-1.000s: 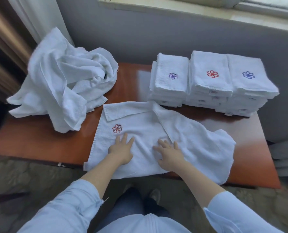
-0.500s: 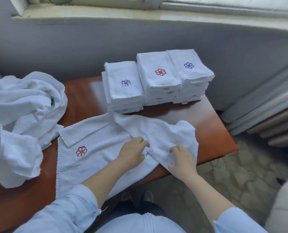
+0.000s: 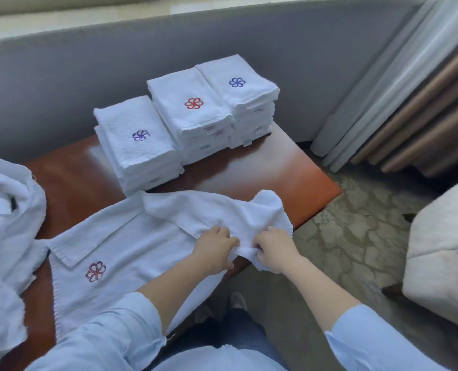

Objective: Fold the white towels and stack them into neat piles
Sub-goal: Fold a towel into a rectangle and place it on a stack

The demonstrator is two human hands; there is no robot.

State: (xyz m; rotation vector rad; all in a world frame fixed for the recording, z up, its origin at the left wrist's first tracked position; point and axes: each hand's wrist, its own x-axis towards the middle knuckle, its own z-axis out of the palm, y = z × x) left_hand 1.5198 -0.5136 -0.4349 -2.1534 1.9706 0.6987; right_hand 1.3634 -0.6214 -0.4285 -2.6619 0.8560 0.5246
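Open towel (image 3: pixel 131 247) lies flat on the bench (image 3: pixel 262 170), just in front of the folded piles (image 3: pixel 193 116), nearly touching the lowest, leftmost pile; its red flower emblem (image 3: pixel 96 271) faces up, in front and left of the piles; far edge turned over in a narrow flap.

Both hands work the bunched end of the towel, in front and right of the piles, where the cloth overhangs the bench edge.
- left hand (image 3: pixel 217 250): fingers (image 3: pixel 229 242) curled, pinching a ridge of cloth
- right hand (image 3: pixel 274 250): fingers curled, gripping the same ridge from the other side; hands nearly touching

Judgement: the two grips sit close so the crumpled corner can be found and pulled square before a fold; the rest of the towel is left lying flat so it stays smooth meanwhile.

Piles: three, side by side, emblems up (purple, red, blue); the leftmost is lower, so probably the next folded towel belongs there.

Unfolded heap (image 3: pixel 5 210) sits well left of the piles, apart from them; judged to be the remaining stock; task partly done.

Risk: the overhanging end may drag the towel off the flat.
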